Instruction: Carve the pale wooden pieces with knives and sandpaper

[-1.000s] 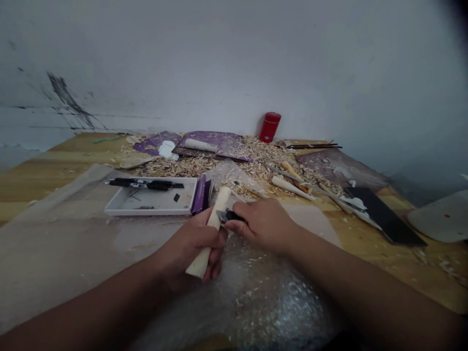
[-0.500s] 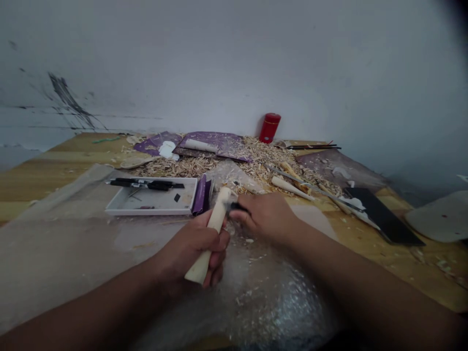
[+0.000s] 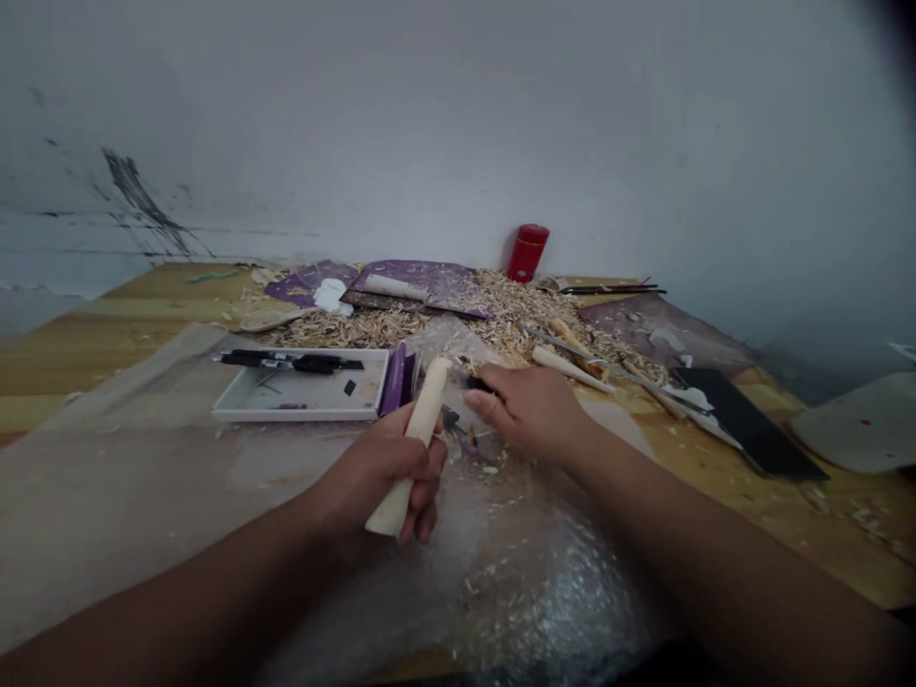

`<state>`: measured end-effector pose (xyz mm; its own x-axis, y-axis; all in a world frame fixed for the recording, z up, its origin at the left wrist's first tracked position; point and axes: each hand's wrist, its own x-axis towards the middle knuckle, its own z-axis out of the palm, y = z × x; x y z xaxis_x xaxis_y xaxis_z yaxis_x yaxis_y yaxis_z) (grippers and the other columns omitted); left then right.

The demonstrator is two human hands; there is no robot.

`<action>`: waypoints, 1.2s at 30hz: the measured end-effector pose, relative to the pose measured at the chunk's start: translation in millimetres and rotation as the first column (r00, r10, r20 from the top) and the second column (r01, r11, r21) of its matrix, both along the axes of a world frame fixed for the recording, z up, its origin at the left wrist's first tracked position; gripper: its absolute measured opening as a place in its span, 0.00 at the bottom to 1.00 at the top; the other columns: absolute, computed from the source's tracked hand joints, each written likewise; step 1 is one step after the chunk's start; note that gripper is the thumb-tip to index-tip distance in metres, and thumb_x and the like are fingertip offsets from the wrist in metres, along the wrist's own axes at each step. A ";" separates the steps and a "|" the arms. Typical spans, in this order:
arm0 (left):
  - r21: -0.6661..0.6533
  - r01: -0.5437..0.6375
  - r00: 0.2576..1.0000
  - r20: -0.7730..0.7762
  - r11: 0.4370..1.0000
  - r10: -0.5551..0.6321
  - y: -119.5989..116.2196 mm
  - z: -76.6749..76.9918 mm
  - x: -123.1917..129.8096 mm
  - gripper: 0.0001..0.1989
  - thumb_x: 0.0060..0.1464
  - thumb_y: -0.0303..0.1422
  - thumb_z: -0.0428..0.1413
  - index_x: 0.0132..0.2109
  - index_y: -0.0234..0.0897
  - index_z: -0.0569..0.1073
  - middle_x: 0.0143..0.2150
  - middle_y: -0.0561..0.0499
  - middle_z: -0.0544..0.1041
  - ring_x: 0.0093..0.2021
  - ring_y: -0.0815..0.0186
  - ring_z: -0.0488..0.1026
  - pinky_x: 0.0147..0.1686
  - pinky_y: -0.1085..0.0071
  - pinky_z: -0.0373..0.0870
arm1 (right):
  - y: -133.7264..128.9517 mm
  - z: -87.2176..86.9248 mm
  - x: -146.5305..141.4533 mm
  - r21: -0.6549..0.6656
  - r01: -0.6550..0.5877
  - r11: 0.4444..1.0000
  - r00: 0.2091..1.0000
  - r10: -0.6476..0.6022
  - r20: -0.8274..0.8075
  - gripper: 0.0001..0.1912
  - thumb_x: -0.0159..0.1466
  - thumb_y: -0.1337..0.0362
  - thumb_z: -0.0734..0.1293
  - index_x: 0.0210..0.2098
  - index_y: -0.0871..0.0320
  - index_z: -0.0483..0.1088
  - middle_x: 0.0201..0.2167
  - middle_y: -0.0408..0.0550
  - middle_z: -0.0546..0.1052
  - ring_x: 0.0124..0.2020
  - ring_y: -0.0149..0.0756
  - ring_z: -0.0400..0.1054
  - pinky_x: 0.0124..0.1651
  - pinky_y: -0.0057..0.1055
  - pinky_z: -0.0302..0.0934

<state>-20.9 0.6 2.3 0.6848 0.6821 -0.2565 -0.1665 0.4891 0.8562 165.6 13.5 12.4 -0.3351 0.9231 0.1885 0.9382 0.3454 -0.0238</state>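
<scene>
My left hand [image 3: 383, 472] is shut around a pale carved wooden piece [image 3: 422, 426], whose upper end sticks out above my fingers and whose lower end shows below them. My right hand [image 3: 530, 410] is a little to the right of the wood and apart from it. It grips a small black-handled knife [image 3: 478, 384], with only the tip of the tool showing beyond my fingers and the blade hidden. Below both hands lies bubble wrap [image 3: 544, 592] with fresh wood chips [image 3: 472, 463] on it.
A white tray [image 3: 301, 413] holds black-handled tools. Wood shavings [image 3: 522, 310] and purple sheets [image 3: 422, 283] lie behind it, with a red canister [image 3: 528, 253] at the wall. A black board [image 3: 744, 420] and long tools lie on the wooden table [image 3: 716, 458] at right.
My right hand has drawn up and away from the wood, taking the knife off it. More chips lie on the bubble wrap. My left hand has barely moved.
</scene>
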 end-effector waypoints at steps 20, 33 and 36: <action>-0.005 0.065 0.987 -0.148 0.998 -0.065 -7.2 7.4 4.5 0.15 0.34 0.22 0.47 0.32 0.39 0.54 0.13 0.63 0.60 0.08 0.73 0.58 0.06 0.79 0.56 | 4.1 -1.8 0.9 0.011 0.094 0.996 0.993 -0.095 0.069 0.28 0.62 0.46 0.42 0.34 0.56 0.65 0.28 0.48 0.74 0.27 0.36 0.66 0.24 0.28 0.40; 0.049 -0.047 0.971 -0.232 0.998 0.057 0.0 4.0 4.4 0.14 0.36 0.24 0.48 0.35 0.38 0.57 0.12 0.60 0.62 0.09 0.72 0.59 0.09 0.77 0.58 | -12.0 -1.2 -16.0 -0.073 -0.156 0.985 0.984 0.161 0.080 0.27 0.62 0.47 0.44 0.36 0.56 0.65 0.27 0.47 0.74 0.26 0.35 0.66 0.24 0.28 0.41; 0.051 -0.064 0.941 -0.329 0.997 0.077 1.4 4.2 6.0 0.18 0.35 0.23 0.48 0.38 0.38 0.57 0.11 0.60 0.62 0.10 0.70 0.60 0.08 0.78 0.57 | -14.8 -2.0 -18.9 -0.111 -0.241 0.964 0.966 0.250 0.071 0.26 0.62 0.47 0.45 0.39 0.56 0.65 0.27 0.47 0.74 0.25 0.35 0.66 0.24 0.28 0.42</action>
